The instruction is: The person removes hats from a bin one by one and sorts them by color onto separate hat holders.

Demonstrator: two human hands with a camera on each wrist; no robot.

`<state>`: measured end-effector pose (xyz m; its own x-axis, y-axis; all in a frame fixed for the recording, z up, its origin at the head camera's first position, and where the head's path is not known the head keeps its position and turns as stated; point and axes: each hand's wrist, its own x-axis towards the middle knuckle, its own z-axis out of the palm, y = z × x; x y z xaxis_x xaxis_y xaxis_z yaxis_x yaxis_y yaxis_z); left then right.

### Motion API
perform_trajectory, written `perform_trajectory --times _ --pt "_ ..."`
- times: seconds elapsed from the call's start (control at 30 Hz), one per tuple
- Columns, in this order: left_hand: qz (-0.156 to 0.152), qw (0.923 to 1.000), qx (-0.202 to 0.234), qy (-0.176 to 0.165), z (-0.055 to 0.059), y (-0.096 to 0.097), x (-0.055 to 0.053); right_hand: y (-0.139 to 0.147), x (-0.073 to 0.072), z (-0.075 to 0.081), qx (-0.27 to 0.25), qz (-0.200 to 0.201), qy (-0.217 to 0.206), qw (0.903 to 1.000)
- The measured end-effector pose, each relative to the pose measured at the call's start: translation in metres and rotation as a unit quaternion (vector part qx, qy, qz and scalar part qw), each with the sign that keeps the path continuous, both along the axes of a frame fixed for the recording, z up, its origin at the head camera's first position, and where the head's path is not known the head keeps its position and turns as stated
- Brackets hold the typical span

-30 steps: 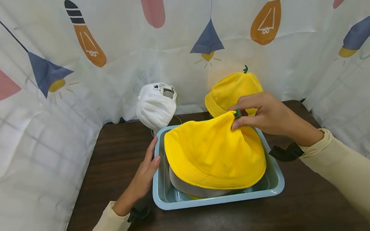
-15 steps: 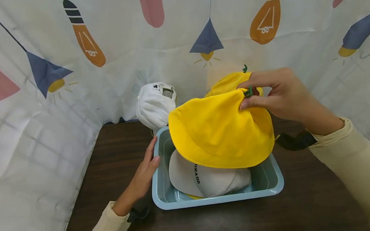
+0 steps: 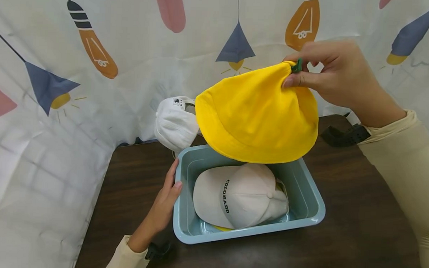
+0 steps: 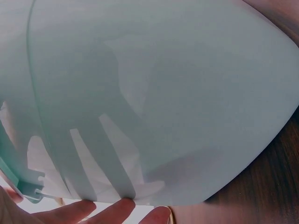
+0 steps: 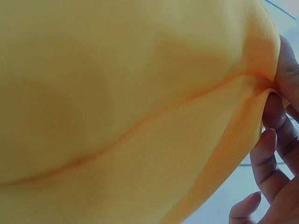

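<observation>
A yellow bucket hat [image 3: 257, 115] with a green stem on top hangs tilted above the far side of the light blue plastic bin [image 3: 248, 237]. My right hand [image 3: 339, 73] pinches its crown just beside the stem; in the right wrist view the fingers [image 5: 273, 109] gather the yellow cloth. A white cap [image 3: 248, 194] lettered COLORADO lies inside the bin, with a bit of yellow showing beneath it. Along the bin's left side rests my left hand [image 3: 162, 203], fingers fairly straight against the wall. The left wrist view shows fingertips [image 4: 124, 205] touching the bin's outer wall.
A white cap [image 3: 176, 122] with a back strap sits raised behind the bin's left corner, partly covered by the lifted hat. Bin and hands are at a dark wooden table [image 3: 135, 178]. A white curtain [image 3: 132, 36] with lamp prints closes off the back and sides.
My right hand has lifted the yellow bucket hat up and out of the bin, uncovering the COLORADO cap. The second yellow hat behind is now hidden. My left hand has stayed at the bin.
</observation>
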<state>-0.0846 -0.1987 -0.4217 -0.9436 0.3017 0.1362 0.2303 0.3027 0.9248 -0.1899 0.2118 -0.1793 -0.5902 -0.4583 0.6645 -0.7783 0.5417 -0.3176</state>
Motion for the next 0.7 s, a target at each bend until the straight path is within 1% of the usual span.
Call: perform_trajectory --times 0.2,0.43,0.7 --pt "-0.011 0.9999 0.004 0.011 -0.002 0.0 0.0 0.006 -0.012 0.004 -0.02 -0.043 -0.008 0.9989" --pt "-0.004 0.9999 0.012 0.003 -0.002 0.003 -0.001 0.013 -0.029 0.01 -0.038 -0.08 -0.003 0.996" --pt "-0.005 0.9999 0.011 0.003 -0.003 0.005 -0.001 0.015 -0.045 0.012 -0.07 -0.132 -0.013 0.9887"
